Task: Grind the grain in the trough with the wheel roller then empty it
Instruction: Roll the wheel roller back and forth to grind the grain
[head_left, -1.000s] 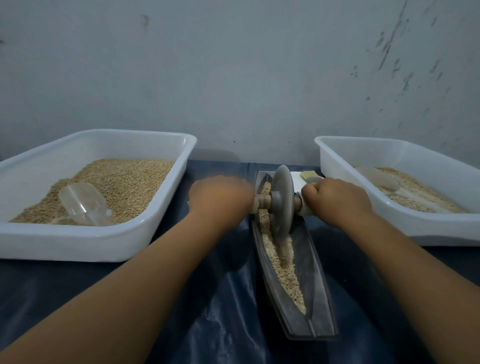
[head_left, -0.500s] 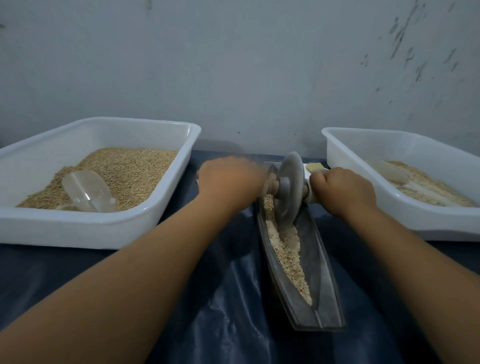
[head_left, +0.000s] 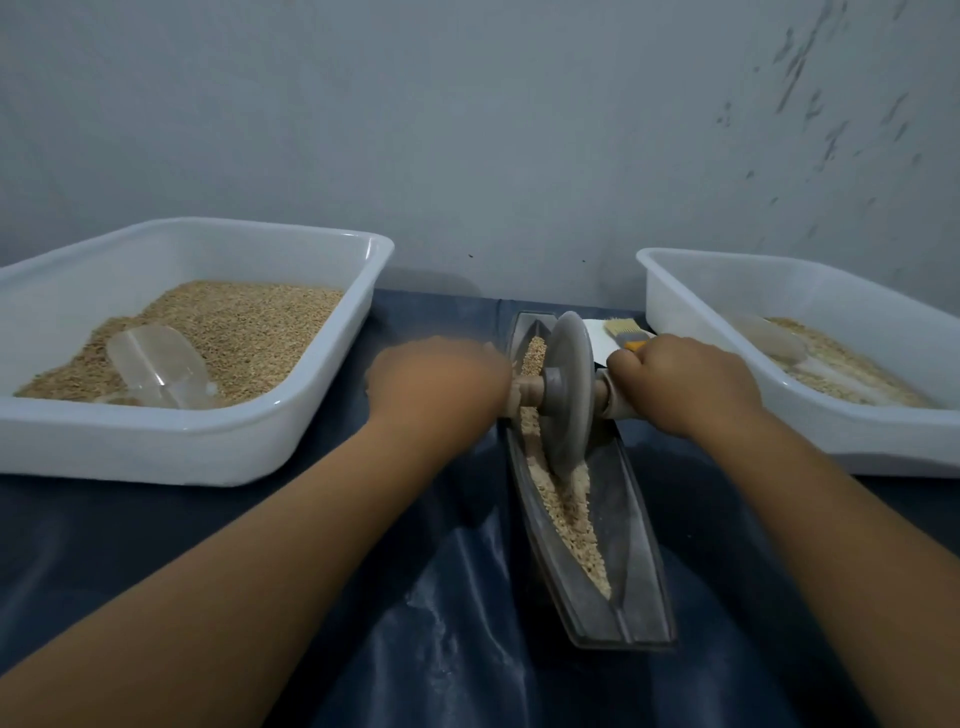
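Left hand (head_left: 439, 384) and right hand (head_left: 680, 382) each grip an axle end of the wheel roller (head_left: 569, 389), standing in the trough (head_left: 636, 519) toward 12 o'clock. Press evenly, roll toward 6 o'clock through the grain (head_left: 569, 509).

Left arm: bare, I have it stretched forward toward the far edge of the surface.
Left grip (head_left: 441, 382): blurred, fingers curled round a handle.
Right arm: bare, stretched forward.
Right grip (head_left: 680, 382): fist curled round the other handle, knuckles up.
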